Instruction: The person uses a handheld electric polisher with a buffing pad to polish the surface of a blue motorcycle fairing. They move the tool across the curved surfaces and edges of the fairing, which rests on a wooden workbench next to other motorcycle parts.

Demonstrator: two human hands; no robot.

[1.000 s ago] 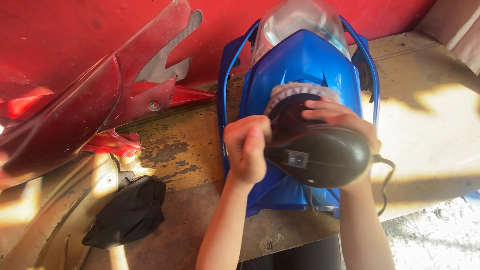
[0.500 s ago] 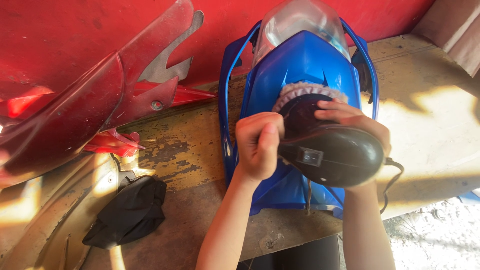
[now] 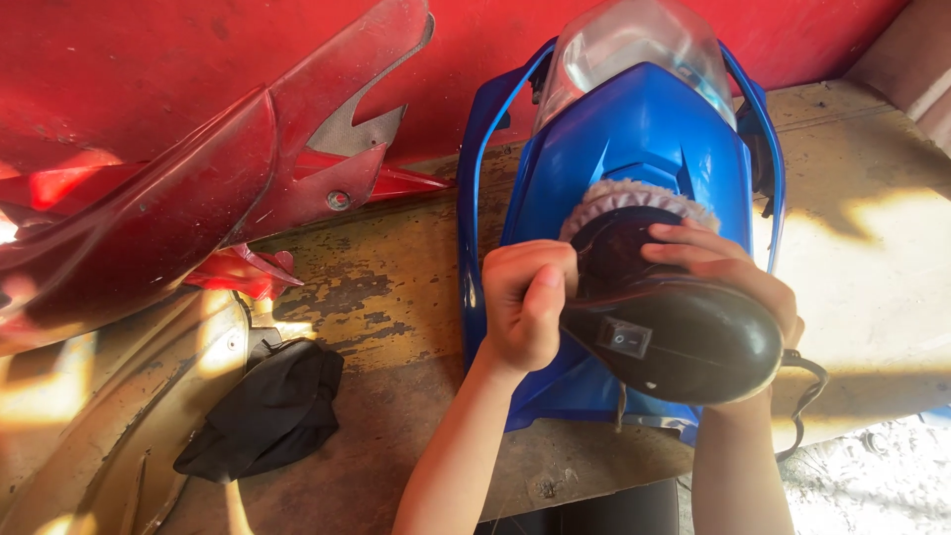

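On the blue fairing [image 3: 634,129], lying flat on the worn table [image 3: 376,297] against the red wall, sits a black handheld polisher [image 3: 674,337]; its fluffy pad [image 3: 639,196] is pressed to the panel's centre, probably so the panel stays put under pressure. Left hand [image 3: 525,302]: fingers curled tight into a fist on the polisher's left side; handle itself hidden. Right hand [image 3: 728,272]: fingers slightly spread, draped over the body above the switch. Black cloth [image 3: 267,411] lies well left of the fairing, beside red panels [image 3: 198,188].
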